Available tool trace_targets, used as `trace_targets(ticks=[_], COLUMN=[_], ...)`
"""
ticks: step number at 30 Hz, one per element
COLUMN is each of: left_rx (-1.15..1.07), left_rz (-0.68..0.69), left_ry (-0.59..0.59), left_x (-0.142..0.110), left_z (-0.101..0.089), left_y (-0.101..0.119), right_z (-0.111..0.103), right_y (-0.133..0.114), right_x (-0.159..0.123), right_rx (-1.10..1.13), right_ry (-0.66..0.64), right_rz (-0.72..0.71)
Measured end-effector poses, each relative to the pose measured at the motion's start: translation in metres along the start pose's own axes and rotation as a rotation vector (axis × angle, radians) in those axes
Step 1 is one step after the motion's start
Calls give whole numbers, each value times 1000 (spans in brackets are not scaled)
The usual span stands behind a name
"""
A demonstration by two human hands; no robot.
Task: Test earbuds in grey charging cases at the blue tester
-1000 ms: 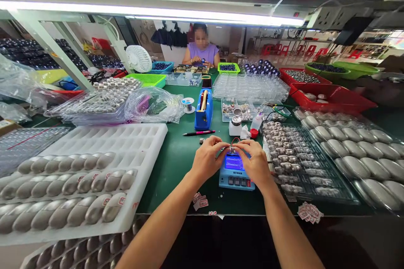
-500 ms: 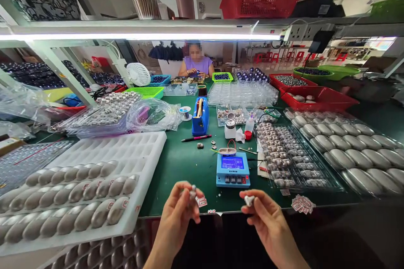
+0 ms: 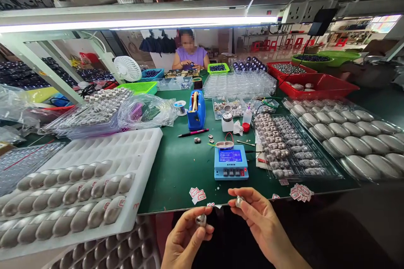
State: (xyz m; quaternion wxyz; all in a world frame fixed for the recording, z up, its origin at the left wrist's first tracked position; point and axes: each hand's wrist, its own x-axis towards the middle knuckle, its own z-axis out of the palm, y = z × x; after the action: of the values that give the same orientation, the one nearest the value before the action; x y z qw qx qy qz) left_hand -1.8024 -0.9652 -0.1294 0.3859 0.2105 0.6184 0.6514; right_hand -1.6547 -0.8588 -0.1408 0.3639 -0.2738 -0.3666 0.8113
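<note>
My left hand (image 3: 186, 239) is low in front of the table edge, its fingers pinched round a small silver earbud (image 3: 200, 220). My right hand (image 3: 255, 216) is beside it, thumb and fingers closed on another small silver earbud (image 3: 240, 200). Both hands are held apart, below the green mat (image 3: 183, 164). Just beyond them stands a blue tester box (image 3: 231, 162) with a lit blue screen and a small cradle on its top end. Red-and-white stickers (image 3: 197, 196) lie on the mat's near edge.
A white foam tray (image 3: 126, 143) with rows of silver oval cases lies at the left. Clear trays of small parts (image 3: 284, 147) and oval cases (image 3: 347, 134) fill the right. A blue tape dispenser (image 3: 196, 111), pen, bottles and red bins stand behind. A person sits across the table.
A second ago both hands were on the tester's top. They have drawn back toward me, each with an earbud, and have dropped lower since half a second ago.
</note>
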Motion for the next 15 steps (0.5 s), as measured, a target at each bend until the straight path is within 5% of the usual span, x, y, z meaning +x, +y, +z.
trace_targets(ticks=[15], left_rx=[28], left_rz=[-39], left_ry=[-31], left_x=[-2], left_z=[-4], left_y=[-6], right_z=[-1], right_y=[-2], right_x=[-3], right_rx=[18], right_ry=[45], right_rz=[90])
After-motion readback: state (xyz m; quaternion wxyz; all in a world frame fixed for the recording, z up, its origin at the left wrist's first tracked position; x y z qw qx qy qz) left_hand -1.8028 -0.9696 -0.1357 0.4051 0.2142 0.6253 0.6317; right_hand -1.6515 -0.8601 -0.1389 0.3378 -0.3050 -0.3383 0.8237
